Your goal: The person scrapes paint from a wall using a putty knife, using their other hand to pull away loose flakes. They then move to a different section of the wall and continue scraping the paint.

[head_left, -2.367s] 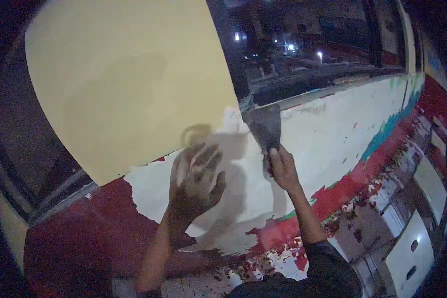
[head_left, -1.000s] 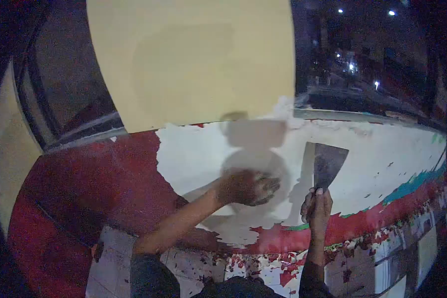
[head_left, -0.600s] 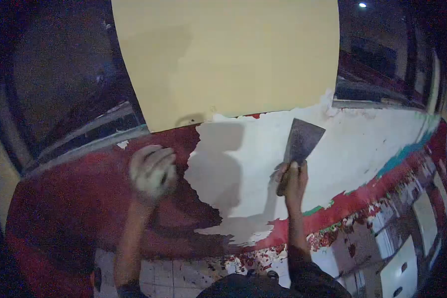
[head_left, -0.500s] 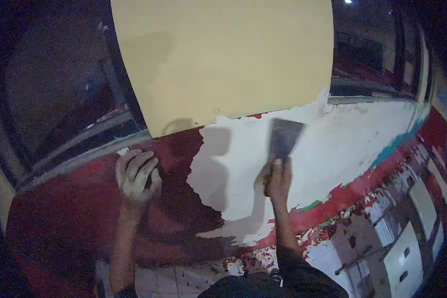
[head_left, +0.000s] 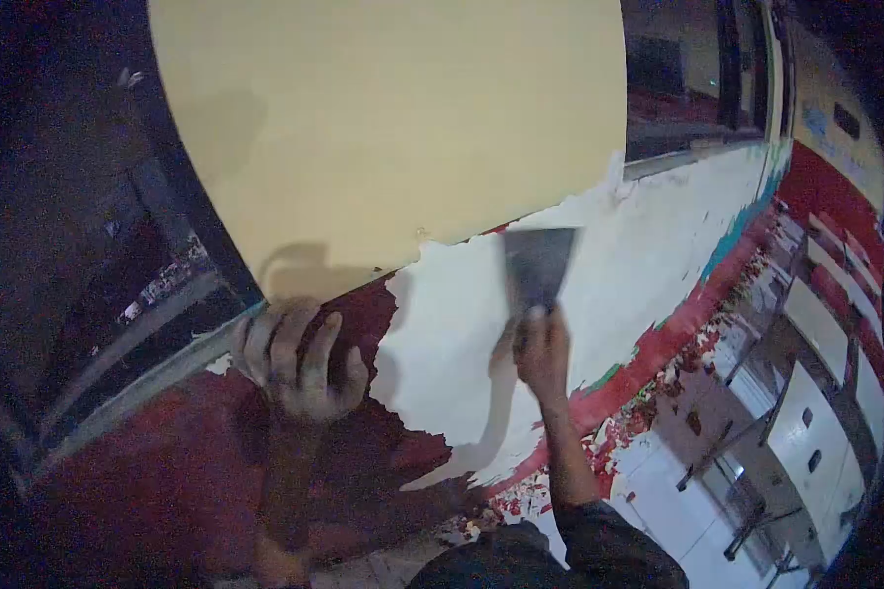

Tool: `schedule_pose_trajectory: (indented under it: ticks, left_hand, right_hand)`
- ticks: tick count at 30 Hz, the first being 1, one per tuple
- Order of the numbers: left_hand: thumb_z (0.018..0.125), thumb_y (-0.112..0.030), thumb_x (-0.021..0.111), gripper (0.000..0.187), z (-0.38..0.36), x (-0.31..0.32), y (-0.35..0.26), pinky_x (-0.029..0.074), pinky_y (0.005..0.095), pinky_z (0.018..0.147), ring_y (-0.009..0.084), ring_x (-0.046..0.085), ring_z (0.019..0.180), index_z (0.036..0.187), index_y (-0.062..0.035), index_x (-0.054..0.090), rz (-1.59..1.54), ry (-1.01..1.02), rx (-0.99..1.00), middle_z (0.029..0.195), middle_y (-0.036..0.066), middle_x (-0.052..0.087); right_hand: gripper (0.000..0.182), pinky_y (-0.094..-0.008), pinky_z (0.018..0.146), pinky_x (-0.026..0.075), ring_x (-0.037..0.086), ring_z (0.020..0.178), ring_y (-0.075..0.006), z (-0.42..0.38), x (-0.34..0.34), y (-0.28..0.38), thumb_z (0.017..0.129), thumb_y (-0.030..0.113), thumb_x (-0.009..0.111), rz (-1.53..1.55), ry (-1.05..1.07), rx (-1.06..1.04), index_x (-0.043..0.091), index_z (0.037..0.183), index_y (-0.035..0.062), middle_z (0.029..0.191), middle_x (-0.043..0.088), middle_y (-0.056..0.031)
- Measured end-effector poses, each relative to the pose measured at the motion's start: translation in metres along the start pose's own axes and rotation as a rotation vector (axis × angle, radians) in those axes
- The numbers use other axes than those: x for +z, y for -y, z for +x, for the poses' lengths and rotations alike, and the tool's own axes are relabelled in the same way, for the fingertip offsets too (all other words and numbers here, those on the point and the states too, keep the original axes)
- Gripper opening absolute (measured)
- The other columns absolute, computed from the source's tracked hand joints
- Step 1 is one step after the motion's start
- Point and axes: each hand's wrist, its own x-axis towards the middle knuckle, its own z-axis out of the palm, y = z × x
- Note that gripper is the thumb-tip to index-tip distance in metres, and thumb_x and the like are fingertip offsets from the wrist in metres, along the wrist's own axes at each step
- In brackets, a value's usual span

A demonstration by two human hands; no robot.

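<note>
My right hand (head_left: 540, 353) is wrapped round the handle of a wide, flat scraper (head_left: 540, 263), whose dark blade points up over the white patch (head_left: 452, 344) of the wall. Left of that patch, my left hand (head_left: 300, 361) is raised with its fingers apart and bent, holding nothing visible, in front of the dark red paint (head_left: 187, 442). Ragged edges separate the white patch from the red paint. Above both hands is the cream upper wall (head_left: 393, 118).
Dark window openings flank the cream wall, with a sill (head_left: 138, 385) at the left. Paint flakes (head_left: 624, 432) lie along the wall's foot on the tiled floor (head_left: 663, 510). Pale chairs (head_left: 805, 422) stand at the right.
The view has turned, so the wall appears tilted and more of the chairs shows. My left hand has moved right and its fingers are spread wider. The scraper stays in my right hand, slightly further left.
</note>
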Motion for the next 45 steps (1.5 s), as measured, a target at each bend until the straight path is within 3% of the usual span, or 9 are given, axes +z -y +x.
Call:
schedule_pose_trajectory:
  ticks: [1, 6, 9, 15, 25, 27, 36, 40, 45]
  left_hand:
    - [0.079, -0.025, 0.057, 0.024, -0.002, 0.001, 0.000, 0.033, 0.0503, 0.091, 0.0296, 0.049, 0.104, 0.097, -0.0092, 0.061, -0.011, -0.017, -0.022, 0.107, 0.008, 0.056]
    - [0.079, -0.024, 0.057, 0.021, -0.001, -0.001, -0.002, 0.031, 0.0516, 0.094, 0.0287, 0.049, 0.103, 0.094, -0.0098, 0.061, -0.004, 0.058, 0.010, 0.103, 0.007, 0.057]
    - [0.079, -0.023, 0.057, 0.020, 0.000, -0.002, -0.003, 0.031, 0.0515, 0.094, 0.0283, 0.050, 0.103, 0.093, -0.0098, 0.061, 0.011, 0.080, 0.006, 0.103, 0.007, 0.057]
    - [0.081, -0.025, 0.055, 0.021, 0.001, -0.003, -0.004, 0.034, 0.0512, 0.090, 0.0301, 0.050, 0.103, 0.092, -0.0083, 0.061, 0.065, 0.125, 0.077, 0.104, 0.010, 0.058]
    - [0.078, -0.022, 0.057, 0.018, 0.003, -0.005, -0.007, 0.033, 0.0517, 0.093, 0.0280, 0.047, 0.106, 0.092, -0.0104, 0.061, 0.111, 0.190, 0.055, 0.106, 0.007, 0.055]
    - [0.078, -0.021, 0.057, 0.018, 0.002, -0.004, -0.007, 0.033, 0.0516, 0.094, 0.0280, 0.047, 0.106, 0.092, -0.0104, 0.061, 0.110, 0.189, 0.055, 0.107, 0.007, 0.055]
    - [0.078, -0.022, 0.058, 0.017, 0.001, -0.003, -0.007, 0.033, 0.0513, 0.095, 0.0281, 0.047, 0.107, 0.089, -0.0104, 0.063, 0.103, 0.171, 0.039, 0.106, 0.006, 0.055]
    - [0.078, -0.020, 0.057, 0.020, 0.004, -0.007, -0.007, 0.038, 0.0491, 0.087, 0.0313, 0.051, 0.101, 0.092, -0.0069, 0.061, 0.103, 0.186, 0.046, 0.105, 0.011, 0.056]
    - [0.076, -0.018, 0.058, 0.020, 0.000, -0.004, 0.000, 0.039, 0.0470, 0.086, 0.0332, 0.052, 0.097, 0.091, -0.0050, 0.061, 0.048, 0.053, -0.002, 0.103, 0.013, 0.057]
  right_hand:
    - [0.027, -0.0376, 0.054, 0.043, 0.053, 0.056, -0.0203, 0.006, -0.006, 0.004, 0.094, 0.026, 0.042, 0.177, -0.104, 0.294, 0.048, 0.092, -0.0004, 0.062, 0.053, -0.0113]
    - [0.030, -0.0245, 0.043, 0.037, 0.046, 0.049, -0.0078, -0.002, 0.000, -0.014, 0.095, 0.029, 0.040, -0.108, 0.079, -0.173, 0.049, 0.089, 0.0016, 0.057, 0.047, -0.0005]
    - [0.033, -0.0238, 0.043, 0.036, 0.045, 0.046, -0.0080, 0.008, 0.000, -0.008, 0.095, 0.032, 0.040, 0.125, -0.114, 0.053, 0.049, 0.095, 0.0011, 0.058, 0.048, -0.0007]
    - [0.026, -0.0379, 0.055, 0.044, 0.061, 0.061, -0.0251, 0.008, -0.002, -0.010, 0.092, 0.024, 0.044, 0.013, -0.118, 0.104, 0.050, 0.095, -0.0015, 0.066, 0.058, -0.0179]
    - [0.033, -0.0378, 0.050, 0.042, 0.053, 0.050, -0.0253, -0.010, 0.002, 0.006, 0.094, 0.032, 0.044, -0.048, 0.112, -0.068, 0.049, 0.089, -0.0005, 0.058, 0.053, -0.0138]
    - [0.028, -0.0368, 0.049, 0.043, 0.056, 0.050, -0.0226, -0.003, -0.004, 0.002, 0.093, 0.028, 0.045, 0.112, -0.012, 0.202, 0.048, 0.089, 0.0001, 0.058, 0.054, -0.0139]
    - [0.025, -0.0270, 0.045, 0.038, 0.049, 0.048, -0.0115, 0.006, 0.006, 0.005, 0.095, 0.024, 0.041, 0.209, -0.171, 0.114, 0.049, 0.097, 0.0006, 0.054, 0.048, -0.0024]
    - [0.023, -0.0233, 0.043, 0.034, 0.044, 0.047, -0.0075, -0.034, 0.030, 0.017, 0.096, 0.024, 0.041, -0.006, 0.147, -0.155, 0.049, 0.092, 0.0029, 0.056, 0.045, 0.0012]
    - [0.025, -0.0240, 0.045, 0.035, 0.044, 0.052, -0.0073, -0.045, 0.050, 0.039, 0.096, 0.026, 0.041, 0.213, 0.129, 0.137, 0.049, 0.098, 0.0017, 0.060, 0.047, 0.0013]
